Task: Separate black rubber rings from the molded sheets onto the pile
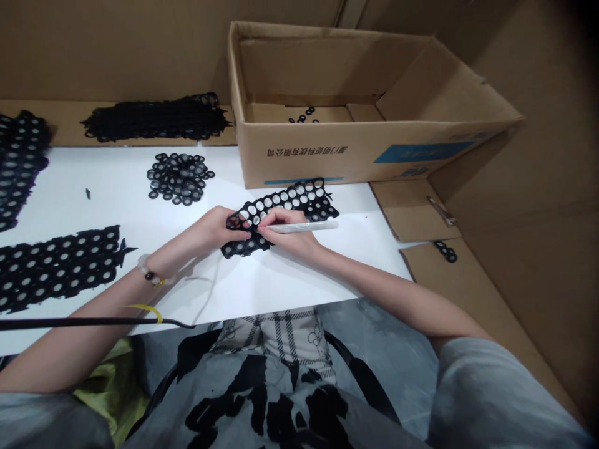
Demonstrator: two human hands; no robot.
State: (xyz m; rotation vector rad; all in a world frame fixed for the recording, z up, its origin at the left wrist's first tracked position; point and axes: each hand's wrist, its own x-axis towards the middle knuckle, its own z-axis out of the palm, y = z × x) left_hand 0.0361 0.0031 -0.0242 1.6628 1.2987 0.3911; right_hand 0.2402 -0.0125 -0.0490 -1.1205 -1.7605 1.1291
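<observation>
My left hand (pixel 219 227) pinches the near end of a black perforated rubber sheet (pixel 290 206), whose holes carry grey-centred rings. My right hand (pixel 285 232) rests on the sheet and is closed around a white pen-like stick (pixel 309 226), with its tip hidden under my fingers. To the left on the white table (pixel 116 187) lies a heap of loose black rings (pixel 180 178). Two more perforated sheets (pixel 56 268) lie beyond my left wrist, and a dark stack of sheets (pixel 154 118) sits further back.
An open cardboard box (pixel 327 149) stands at the back right, with several black rings (pixel 304 115) inside. A thin black rod (pixel 79 323) with yellow tape crosses near my left forearm. Cardboard to the right holds a few rings (pixel 444 251) and a small metal tool (pixel 440 211).
</observation>
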